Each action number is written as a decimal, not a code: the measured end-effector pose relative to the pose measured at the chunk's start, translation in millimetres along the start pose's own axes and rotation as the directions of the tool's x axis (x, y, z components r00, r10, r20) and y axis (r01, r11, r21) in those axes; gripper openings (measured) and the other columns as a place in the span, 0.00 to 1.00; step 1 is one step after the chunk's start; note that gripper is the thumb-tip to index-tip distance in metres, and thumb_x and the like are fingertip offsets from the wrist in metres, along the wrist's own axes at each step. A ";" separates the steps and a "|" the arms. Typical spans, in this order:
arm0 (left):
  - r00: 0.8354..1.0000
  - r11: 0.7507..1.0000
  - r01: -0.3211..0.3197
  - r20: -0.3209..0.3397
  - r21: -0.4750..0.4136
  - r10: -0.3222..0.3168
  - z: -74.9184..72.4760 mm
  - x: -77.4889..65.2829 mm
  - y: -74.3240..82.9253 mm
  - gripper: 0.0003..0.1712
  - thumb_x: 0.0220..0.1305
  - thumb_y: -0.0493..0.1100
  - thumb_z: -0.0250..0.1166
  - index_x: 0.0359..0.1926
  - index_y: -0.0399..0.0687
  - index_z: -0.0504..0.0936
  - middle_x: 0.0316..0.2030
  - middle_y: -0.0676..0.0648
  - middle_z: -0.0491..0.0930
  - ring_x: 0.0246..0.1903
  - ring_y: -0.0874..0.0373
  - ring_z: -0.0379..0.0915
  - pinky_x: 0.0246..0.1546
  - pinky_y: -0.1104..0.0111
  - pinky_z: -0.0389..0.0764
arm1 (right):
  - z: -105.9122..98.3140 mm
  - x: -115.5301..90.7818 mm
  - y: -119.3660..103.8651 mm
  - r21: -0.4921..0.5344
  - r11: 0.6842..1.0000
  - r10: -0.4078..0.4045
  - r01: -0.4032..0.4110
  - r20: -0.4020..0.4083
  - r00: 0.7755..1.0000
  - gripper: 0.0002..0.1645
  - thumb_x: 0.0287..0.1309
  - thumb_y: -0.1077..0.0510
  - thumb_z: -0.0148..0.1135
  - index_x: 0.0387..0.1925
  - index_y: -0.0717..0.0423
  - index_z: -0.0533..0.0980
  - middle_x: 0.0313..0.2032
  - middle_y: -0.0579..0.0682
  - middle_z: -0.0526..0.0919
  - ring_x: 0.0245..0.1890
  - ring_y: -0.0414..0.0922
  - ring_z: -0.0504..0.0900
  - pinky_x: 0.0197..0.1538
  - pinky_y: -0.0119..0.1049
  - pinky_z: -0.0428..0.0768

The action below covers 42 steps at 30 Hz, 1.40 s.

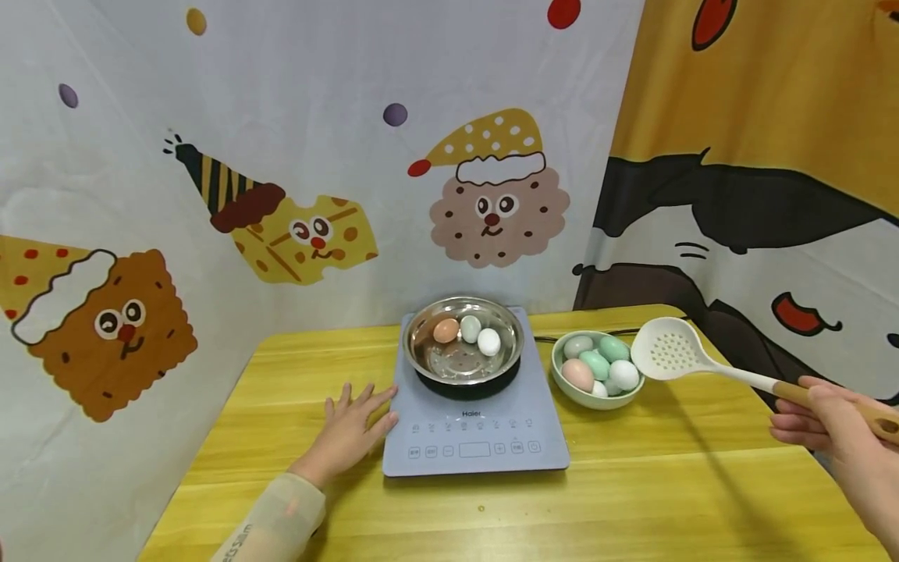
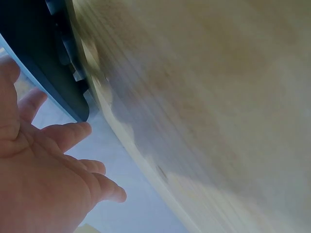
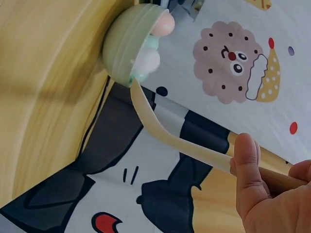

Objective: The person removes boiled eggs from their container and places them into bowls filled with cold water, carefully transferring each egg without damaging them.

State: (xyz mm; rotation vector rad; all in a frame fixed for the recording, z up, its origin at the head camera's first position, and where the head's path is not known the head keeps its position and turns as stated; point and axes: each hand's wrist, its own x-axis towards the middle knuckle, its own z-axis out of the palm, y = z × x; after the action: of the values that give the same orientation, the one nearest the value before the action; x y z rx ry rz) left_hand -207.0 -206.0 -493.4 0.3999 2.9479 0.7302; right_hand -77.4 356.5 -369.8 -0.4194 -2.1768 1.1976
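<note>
My right hand grips the wooden handle of a white slotted skimmer. The perforated head hangs at the right rim of a green bowl full of several white, green and pink eggs. In the right wrist view, the thumb lies along the skimmer's handle. My left hand is spread, its fingertips at the left edge of the Haier induction cooker. The left wrist view has these fingers beside the cooker's edge. On the cooker stands a metal pan holding one brown egg and two pale eggs.
The wooden table carries the cooker and the bowl. A black cord runs behind the bowl. Close behind the table hangs a curtain printed with cartoon figures.
</note>
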 end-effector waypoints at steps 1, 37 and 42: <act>1.000 1.000 0.001 0.000 0.000 -0.001 -0.1 0.2 -0.1 0.35 0.81 0.67 0.54 0.81 0.66 0.67 0.82 0.33 0.58 0.82 0.20 0.33 0.75 0.20 0.32 | -0.2 1.0 -0.2 0.000 1.000 -0.006 0.006 -0.006 1.000 0.20 0.85 0.56 0.45 0.66 0.60 0.73 0.30 0.17 0.77 0.23 0.18 0.82 0.28 0.17 0.81; 1.000 1.000 0.014 -0.003 0.027 -0.014 -1.9 1.0 2.6 0.35 0.80 0.69 0.53 0.81 0.68 0.68 0.82 0.34 0.58 0.82 0.21 0.34 0.75 0.21 0.32 | 141.8 19.3 -78.0 0.230 0.445 -0.870 0.865 0.343 0.356 0.24 0.58 0.67 0.75 0.57 0.56 0.87 0.48 0.50 0.94 0.42 0.42 0.92 0.52 0.16 0.82; 1.000 0.999 0.019 0.000 0.028 -0.019 -0.7 0.4 2.4 0.34 0.80 0.68 0.54 0.81 0.68 0.68 0.82 0.34 0.58 0.82 0.22 0.34 0.75 0.21 0.32 | 145.0 18.1 -75.9 0.264 0.467 -0.863 0.844 0.343 0.371 0.23 0.57 0.68 0.76 0.55 0.56 0.88 0.48 0.50 0.94 0.45 0.40 0.92 0.51 0.15 0.81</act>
State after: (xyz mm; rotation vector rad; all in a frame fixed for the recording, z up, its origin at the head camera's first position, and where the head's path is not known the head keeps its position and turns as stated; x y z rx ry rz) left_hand -206.9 -204.2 -491.6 0.3742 2.9601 0.6880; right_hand -183.8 231.3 -357.9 1.0564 -2.1674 0.7130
